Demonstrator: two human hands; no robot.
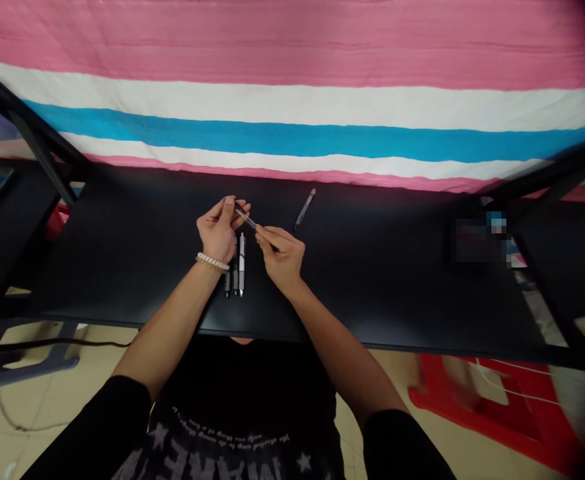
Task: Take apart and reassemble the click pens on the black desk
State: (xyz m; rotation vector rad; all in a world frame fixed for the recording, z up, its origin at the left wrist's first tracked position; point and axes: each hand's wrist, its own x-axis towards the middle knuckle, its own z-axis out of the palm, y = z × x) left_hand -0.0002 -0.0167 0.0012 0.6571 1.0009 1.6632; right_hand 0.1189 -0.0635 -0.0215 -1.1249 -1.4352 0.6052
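Note:
A slim pen is held above the black table, slanting between my two hands. The fingers of my left hand pinch its upper left end; a white coiled band circles that wrist. My right hand grips the other end, its fingers closed. Below my left hand, several pens lie side by side, among them a white and grey pen; my left hand and wrist partly cover the others. One more pen rests by itself up and to the right of my right hand.
A striped pink, white and blue cloth hangs behind the table. Dark metal bars stand at both sides. A blurred dark object sits at the table's right end. Beneath the near edge are a red stool and a grey stool.

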